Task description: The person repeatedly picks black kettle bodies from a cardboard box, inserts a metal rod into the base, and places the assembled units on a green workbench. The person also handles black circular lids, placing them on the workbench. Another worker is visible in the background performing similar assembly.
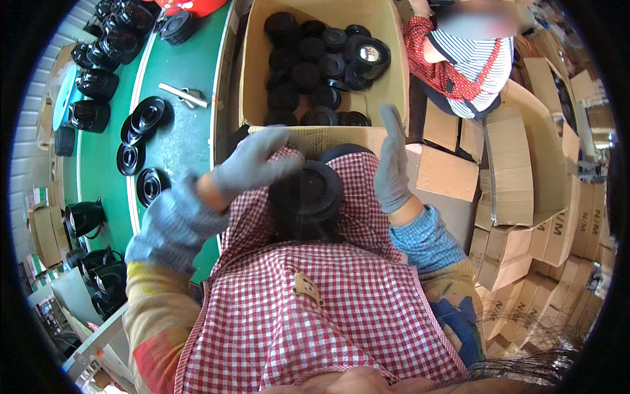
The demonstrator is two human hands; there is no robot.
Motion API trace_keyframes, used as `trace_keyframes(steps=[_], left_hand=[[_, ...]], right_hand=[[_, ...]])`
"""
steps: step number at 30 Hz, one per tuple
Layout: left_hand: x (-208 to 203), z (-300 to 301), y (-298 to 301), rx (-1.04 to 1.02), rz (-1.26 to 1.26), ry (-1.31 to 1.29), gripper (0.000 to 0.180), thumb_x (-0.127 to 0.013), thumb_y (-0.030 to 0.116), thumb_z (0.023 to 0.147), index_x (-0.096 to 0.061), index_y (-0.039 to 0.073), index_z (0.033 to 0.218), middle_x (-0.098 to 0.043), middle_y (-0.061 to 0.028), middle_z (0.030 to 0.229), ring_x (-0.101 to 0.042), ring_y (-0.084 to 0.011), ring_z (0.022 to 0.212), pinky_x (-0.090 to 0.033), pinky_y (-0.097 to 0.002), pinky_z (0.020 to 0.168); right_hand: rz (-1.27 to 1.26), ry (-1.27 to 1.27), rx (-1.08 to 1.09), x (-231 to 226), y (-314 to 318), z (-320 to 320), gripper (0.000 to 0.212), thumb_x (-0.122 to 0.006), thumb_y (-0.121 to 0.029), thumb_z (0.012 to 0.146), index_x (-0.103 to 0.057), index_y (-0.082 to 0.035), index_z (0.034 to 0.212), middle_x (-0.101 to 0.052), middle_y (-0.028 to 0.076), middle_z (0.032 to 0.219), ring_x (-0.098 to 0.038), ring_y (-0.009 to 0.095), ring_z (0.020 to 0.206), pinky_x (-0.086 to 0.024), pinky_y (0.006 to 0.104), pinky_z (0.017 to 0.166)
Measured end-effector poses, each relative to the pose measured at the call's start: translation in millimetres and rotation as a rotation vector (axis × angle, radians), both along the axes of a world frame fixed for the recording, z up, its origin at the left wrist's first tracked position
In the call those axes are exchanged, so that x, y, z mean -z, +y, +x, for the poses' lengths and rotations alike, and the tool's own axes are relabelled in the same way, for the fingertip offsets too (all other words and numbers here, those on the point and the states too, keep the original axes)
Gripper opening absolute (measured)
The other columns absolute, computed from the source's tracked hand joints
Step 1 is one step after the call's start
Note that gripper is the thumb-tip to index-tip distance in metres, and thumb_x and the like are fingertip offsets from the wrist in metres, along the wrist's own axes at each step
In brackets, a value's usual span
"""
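Note:
A black round lidded piece, which looks like a pot or kettle body, sits upright in my lap on a red checked apron. My left hand, in a grey glove, hovers at its upper left with the fingers stretched out and slightly blurred. On the other side, my right hand, also gloved in grey, is raised flat with the fingers pointing away from me. Neither hand holds anything. Just beyond them stands an open cardboard box with several black round parts inside, one showing a shiny centre.
Along the left runs a green worktop bearing black discs, a pale strip and black kettle-like bodies. Another person sits at the upper right. Open cartons and stacked boxes fill the right side.

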State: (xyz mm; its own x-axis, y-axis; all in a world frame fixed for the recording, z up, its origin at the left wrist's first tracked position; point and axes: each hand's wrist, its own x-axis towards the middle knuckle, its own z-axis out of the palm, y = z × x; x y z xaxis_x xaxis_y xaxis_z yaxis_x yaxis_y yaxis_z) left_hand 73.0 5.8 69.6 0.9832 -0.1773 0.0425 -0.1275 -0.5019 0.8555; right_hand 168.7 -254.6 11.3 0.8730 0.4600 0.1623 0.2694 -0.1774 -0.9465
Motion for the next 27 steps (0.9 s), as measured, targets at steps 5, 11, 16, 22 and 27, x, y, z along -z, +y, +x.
trace_keyframes(steps=[5,11,16,22,27], left_hand=[[0,-77,-39,0.196,0.490,-0.145,0.086,-0.090,0.035,0.068,-0.055,0.005,0.141,-0.056,-0.0216,0.142,-0.050,-0.0416,0.136,-0.041,-0.0512,0.114],[21,-129,-2,-0.287,-0.021,-0.038,0.075,-0.085,0.011,0.075,-0.052,-0.003,0.142,-0.059,-0.0182,0.140,-0.059,-0.0312,0.128,-0.049,-0.0381,0.108],[19,-158,16,-0.550,-0.868,0.081,0.062,-0.070,0.043,0.095,-0.057,0.001,0.138,-0.065,-0.0130,0.132,-0.064,-0.0237,0.118,-0.050,-0.0364,0.103],[52,-169,-13,-0.392,-1.188,0.112,0.061,-0.063,0.043,0.100,-0.051,0.002,0.144,-0.059,-0.0116,0.143,-0.056,-0.0263,0.130,-0.041,-0.0440,0.113],[71,-177,-3,-0.306,-1.212,0.108,0.055,-0.050,0.043,0.106,-0.050,0.004,0.146,-0.057,-0.0110,0.145,-0.056,-0.0258,0.130,-0.044,-0.0427,0.112]], right_hand=[[-0.015,-0.013,-0.016,18,-40,-31,0.054,-0.037,-0.037,0.111,-0.044,-0.001,0.151,-0.044,0.017,0.156,-0.037,0.029,0.148,-0.028,0.0389,0.122],[0.038,0.047,-0.222,-2,-62,-60,0.075,-0.056,-0.050,0.102,-0.038,0.000,0.154,-0.033,0.023,0.161,-0.028,0.035,0.152,-0.025,0.0436,0.123],[-0.041,-0.174,-0.398,-12,-51,-88,0.137,-0.071,-0.080,0.072,-0.006,0.000,0.162,-0.013,0.030,0.165,-0.014,0.043,0.155,-0.015,0.0489,0.125],[0.293,-0.236,-0.327,-39,-24,-114,0.139,-0.087,-0.060,0.068,-0.003,0.003,0.160,-0.026,0.032,0.159,-0.031,0.044,0.148,-0.032,0.0486,0.119],[0.308,-0.421,-0.295,-54,-32,-130,0.132,-0.092,-0.042,0.069,-0.008,0.000,0.161,-0.028,0.030,0.159,-0.032,0.045,0.148,-0.033,0.0495,0.120]])
